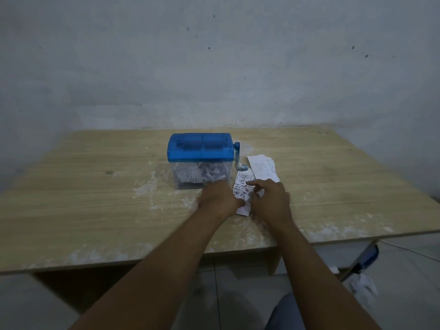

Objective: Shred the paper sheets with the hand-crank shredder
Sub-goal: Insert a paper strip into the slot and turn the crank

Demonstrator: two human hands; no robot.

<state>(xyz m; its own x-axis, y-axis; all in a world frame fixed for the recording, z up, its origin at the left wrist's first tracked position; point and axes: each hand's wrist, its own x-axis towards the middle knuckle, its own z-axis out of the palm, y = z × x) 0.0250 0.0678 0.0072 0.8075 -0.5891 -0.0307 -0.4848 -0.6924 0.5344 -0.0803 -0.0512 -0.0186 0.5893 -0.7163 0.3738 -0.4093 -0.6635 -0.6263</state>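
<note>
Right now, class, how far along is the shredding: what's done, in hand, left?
Done: shreds part-fill the shredder bin. In hand: the left hand and right hand are on one printed sheet on the table. Left: that sheet and the stack behind it; the crank is untouched.

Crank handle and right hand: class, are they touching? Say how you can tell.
Apart. The head view shows the right hand pinching the printed sheet, with paper visible between it and the crank handle.
</note>
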